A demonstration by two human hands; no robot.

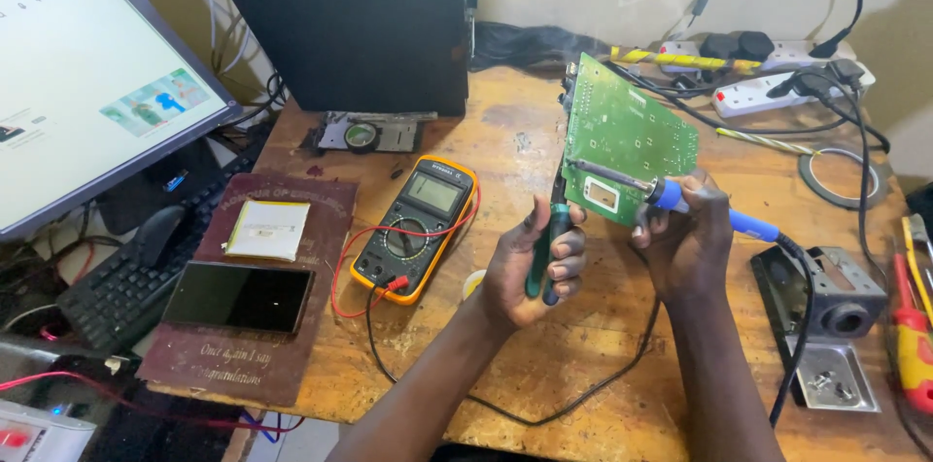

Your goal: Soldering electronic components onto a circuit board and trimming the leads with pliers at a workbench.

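Near the middle of the frame, above a scuffed wooden workbench (544, 365), a green rectangular circuit board (627, 136) is held up on edge, its solder side facing the camera. The left hand (535, 268) is clenched around a pair of dark green-handled pliers (546, 248), whose nose grips the board's lower left edge. Just right of it, the right hand (685, 234) grasps a blue-handled soldering iron (680, 198), fingers wrapped round the grip; its metal tip lies across the board's lower part, touching the surface near a pale rectangular patch. A black cord runs from the iron down toward the lower right.

Left of the hands, flat on the bench, lies a yellow-cased digital multimeter (416, 226) with red and black leads looping around it. Further left, a dark maroon plaque (258, 326) carries a black smartphone (239, 297) and a flat silvery battery pack (268, 229). At the upper left of the frame a lit computer monitor (87, 73) leans over a black keyboard (117, 287). Along the upper right, white power strips (777, 83) sit among tangled cables, and a black metal bracket (826, 297) rests at the right edge, near red-handled tools (912, 345).
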